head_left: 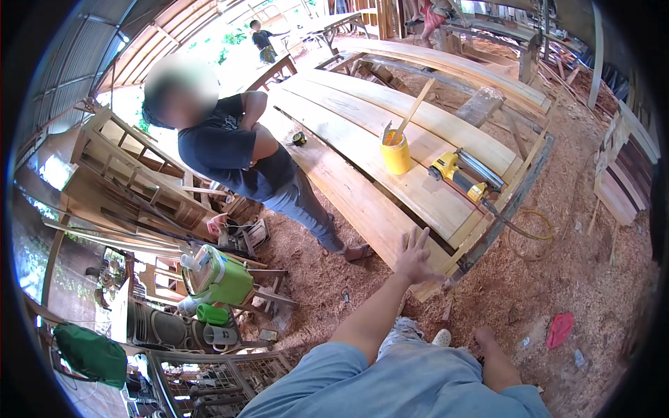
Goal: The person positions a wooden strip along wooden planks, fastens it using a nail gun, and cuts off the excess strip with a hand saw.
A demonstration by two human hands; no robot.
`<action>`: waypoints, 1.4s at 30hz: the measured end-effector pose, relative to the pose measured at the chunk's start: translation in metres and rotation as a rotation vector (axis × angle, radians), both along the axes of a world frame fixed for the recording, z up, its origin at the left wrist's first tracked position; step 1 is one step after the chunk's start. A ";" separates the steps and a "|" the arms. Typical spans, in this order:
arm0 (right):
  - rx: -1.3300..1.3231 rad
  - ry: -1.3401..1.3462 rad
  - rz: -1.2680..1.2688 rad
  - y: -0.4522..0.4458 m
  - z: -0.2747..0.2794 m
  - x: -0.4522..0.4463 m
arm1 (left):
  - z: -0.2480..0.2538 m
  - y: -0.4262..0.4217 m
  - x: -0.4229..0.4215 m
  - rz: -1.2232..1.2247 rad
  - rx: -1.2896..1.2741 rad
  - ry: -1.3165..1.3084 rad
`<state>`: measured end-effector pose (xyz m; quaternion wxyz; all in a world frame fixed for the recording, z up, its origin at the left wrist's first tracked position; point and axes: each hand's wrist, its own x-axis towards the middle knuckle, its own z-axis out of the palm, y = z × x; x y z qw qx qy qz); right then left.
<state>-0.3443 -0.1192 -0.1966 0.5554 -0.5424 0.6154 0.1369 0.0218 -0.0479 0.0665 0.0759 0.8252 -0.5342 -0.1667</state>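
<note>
Planks [352, 191] lie side by side as the surface, a dark gap beside the outermost one; the left hand [414, 259] rests on that plank by the surface's near corner, its grip wide open, fingers spread, holding nothing; the right hand [486, 339] hangs low, its grip too unclear to tell; a yellow power tool [456, 174] lies toward the near end edge; a yellow container [396, 159] with a stick [417, 106] stands farther in; a tape measure [299, 138] sits near the long edge, beside a person [226, 143] with folded arms.

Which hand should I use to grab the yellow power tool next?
Probably your left hand: it's at the near plank, fingers spread, nearer the power tool. Your right arm is lower, farther away.
</note>
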 end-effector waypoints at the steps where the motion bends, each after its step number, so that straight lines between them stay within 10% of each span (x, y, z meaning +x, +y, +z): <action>1: 0.003 -0.008 -0.004 0.001 0.001 0.000 | 0.001 0.000 0.000 0.003 0.003 0.005; 42: -0.018 -0.074 -0.096 0.001 -0.007 -0.003 | -0.013 0.000 0.003 0.002 -0.065 0.004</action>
